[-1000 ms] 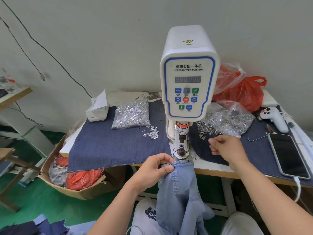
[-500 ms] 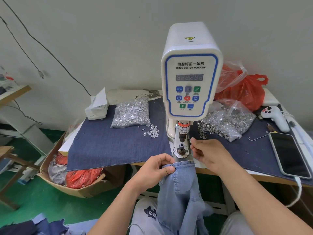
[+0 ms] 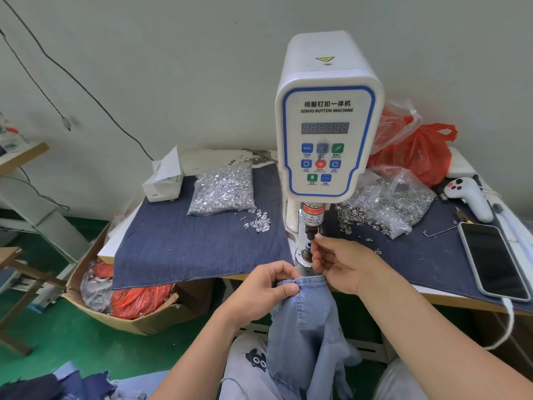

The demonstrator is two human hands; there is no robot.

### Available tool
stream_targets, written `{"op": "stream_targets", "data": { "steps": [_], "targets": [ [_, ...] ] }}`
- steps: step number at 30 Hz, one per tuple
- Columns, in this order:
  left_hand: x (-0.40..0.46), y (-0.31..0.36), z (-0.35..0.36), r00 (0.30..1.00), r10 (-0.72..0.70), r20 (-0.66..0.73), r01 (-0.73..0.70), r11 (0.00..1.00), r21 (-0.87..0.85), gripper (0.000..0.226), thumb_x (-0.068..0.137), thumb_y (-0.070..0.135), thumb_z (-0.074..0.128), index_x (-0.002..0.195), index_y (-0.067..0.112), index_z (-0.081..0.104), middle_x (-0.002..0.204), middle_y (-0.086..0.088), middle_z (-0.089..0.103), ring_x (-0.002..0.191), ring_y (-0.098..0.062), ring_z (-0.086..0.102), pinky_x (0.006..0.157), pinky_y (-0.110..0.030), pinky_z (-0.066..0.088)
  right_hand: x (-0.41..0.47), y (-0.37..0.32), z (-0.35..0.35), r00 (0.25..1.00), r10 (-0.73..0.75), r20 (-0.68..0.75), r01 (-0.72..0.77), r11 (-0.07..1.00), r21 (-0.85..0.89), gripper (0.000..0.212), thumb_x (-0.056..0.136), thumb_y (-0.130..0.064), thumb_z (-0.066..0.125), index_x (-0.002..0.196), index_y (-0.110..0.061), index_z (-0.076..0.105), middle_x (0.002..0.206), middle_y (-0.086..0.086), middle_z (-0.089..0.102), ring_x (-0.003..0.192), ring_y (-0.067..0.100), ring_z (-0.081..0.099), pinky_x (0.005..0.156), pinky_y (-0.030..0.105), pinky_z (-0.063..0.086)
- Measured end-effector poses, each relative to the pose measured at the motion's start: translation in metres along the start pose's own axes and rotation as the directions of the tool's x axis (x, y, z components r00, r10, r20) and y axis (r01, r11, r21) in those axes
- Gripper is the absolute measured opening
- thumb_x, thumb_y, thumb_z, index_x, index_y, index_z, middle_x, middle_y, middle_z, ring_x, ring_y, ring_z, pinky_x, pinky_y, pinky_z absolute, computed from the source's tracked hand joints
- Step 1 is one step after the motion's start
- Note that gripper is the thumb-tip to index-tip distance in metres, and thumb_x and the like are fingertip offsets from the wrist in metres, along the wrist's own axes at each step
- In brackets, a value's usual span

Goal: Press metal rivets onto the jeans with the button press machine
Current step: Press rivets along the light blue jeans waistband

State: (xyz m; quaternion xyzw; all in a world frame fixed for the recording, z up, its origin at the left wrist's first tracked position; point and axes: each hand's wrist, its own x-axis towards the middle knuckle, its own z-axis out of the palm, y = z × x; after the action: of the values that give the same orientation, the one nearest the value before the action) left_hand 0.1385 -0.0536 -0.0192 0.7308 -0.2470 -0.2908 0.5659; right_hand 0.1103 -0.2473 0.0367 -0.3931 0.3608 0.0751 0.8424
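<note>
White button press machine (image 3: 327,116) reads "SERVO BUTTON MACHINE", button marked "MENU".

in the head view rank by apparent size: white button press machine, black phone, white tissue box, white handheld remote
1. White button press machine
2. Black phone, though it lies nearer the camera
3 and 4. White tissue box and white handheld remote look alike; unranked.

"SERVO BUTTON MACHINE", "MENU" on press machine (image 3: 327,116)
</note>
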Motion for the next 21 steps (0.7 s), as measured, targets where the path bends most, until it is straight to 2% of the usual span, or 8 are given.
{"op": "stream_targets", "data": {
  "steps": [4,8,12,14,16,18,20,21],
  "targets": [
    [0.000,0.000,0.000,1.000,-0.003,0.000,0.003,1.000,-0.005,0.008,0.103,0.010,0.067,0.110,0.009,0.070,0.108,-0.014,0.077,0.096,-0.017,0.072,0.090,-0.034,0.059,-0.003,0.000,0.000,0.999,0.049,0.014,-0.049,0.998,0.044,0.014,0.099,-0.011,0.064,0.088,-0.002,0.066,0.060,0.006,0.067,0.063,0.012,0.055,0.041,0.019,0.049],
    [-0.001,0.001,-0.001,1.000,-0.001,-0.005,0.001,1.000,-0.003,0.009,0.103,0.009,0.067,0.111,0.007,0.070,0.110,-0.017,0.076,0.097,-0.018,0.070,0.092,-0.038,0.058,-0.003,-0.001,-0.002,0.996,0.083,0.032,-0.084,0.996,0.029,0.014,0.097,-0.014,0.067,0.086,-0.004,0.069,0.062,0.004,0.070,0.054,0.011,0.056,0.043,0.020,0.048],
    [-0.001,0.001,0.000,1.000,-0.009,-0.005,0.009,1.000,-0.012,0.007,0.103,0.008,0.067,0.109,0.008,0.070,0.110,-0.015,0.077,0.096,-0.017,0.071,0.090,-0.032,0.058,-0.002,-0.003,-0.009,0.989,0.122,0.088,-0.127,0.991,0.045,0.015,0.097,-0.014,0.064,0.087,-0.005,0.069,0.068,0.004,0.071,0.048,0.011,0.058,0.041,0.021,0.046],
    [0.000,0.001,0.000,1.000,-0.012,-0.007,0.012,1.000,-0.020,0.006,0.102,0.007,0.067,0.107,0.010,0.070,0.106,-0.013,0.077,0.094,-0.015,0.069,0.087,-0.029,0.058,-0.002,-0.007,-0.013,0.992,0.089,0.094,-0.092,0.995,0.026,0.018,0.098,-0.014,0.062,0.086,-0.004,0.072,0.073,0.007,0.073,0.050,0.010,0.057,0.040,0.021,0.045],
    [0.000,0.002,-0.001,1.000,-0.011,-0.003,0.011,1.000,-0.023,0.006,0.102,0.006,0.067,0.105,0.011,0.070,0.102,-0.008,0.077,0.093,-0.015,0.069,0.084,-0.027,0.057,-0.002,-0.013,-0.019,0.997,0.003,0.082,0.002,0.998,-0.063,0.025,0.099,-0.014,0.061,0.084,-0.002,0.077,0.077,0.011,0.074,0.050,0.009,0.053,0.040,0.020,0.044],
    [0.001,0.003,0.000,1.000,-0.009,0.005,0.009,1.000,-0.026,0.007,0.102,0.007,0.067,0.104,0.013,0.071,0.102,-0.004,0.077,0.093,-0.014,0.070,0.084,-0.026,0.056,-0.001,-0.020,-0.028,0.989,-0.137,0.061,0.148,0.963,-0.223,0.027,0.101,-0.015,0.061,0.086,-0.003,0.079,0.073,0.009,0.073,0.050,0.009,0.048,0.043,0.020,0.042],
    [0.002,0.004,0.000,1.000,-0.003,0.004,0.003,0.999,-0.034,0.007,0.102,0.009,0.068,0.105,0.014,0.071,0.101,-0.001,0.078,0.094,-0.013,0.071,0.083,-0.024,0.056,0.000,-0.023,-0.040,0.948,-0.313,0.065,0.304,0.824,-0.478,0.024,0.102,-0.022,0.061,0.091,-0.010,0.079,0.070,0.002,0.069,0.053,0.010,0.045,0.048,0.022,0.041],
    [0.002,0.005,0.000,1.000,0.003,0.001,-0.003,0.999,-0.043,0.007,0.102,0.009,0.067,0.104,0.015,0.071,0.101,-0.001,0.078,0.094,-0.012,0.072,0.083,-0.024,0.056,-0.001,-0.024,-0.047,0.917,-0.380,0.121,0.368,0.688,-0.625,0.023,0.100,-0.027,0.063,0.090,-0.016,0.080,0.071,-0.002,0.068,0.053,0.009,0.046,0.051,0.022,0.041]
  ]
}}
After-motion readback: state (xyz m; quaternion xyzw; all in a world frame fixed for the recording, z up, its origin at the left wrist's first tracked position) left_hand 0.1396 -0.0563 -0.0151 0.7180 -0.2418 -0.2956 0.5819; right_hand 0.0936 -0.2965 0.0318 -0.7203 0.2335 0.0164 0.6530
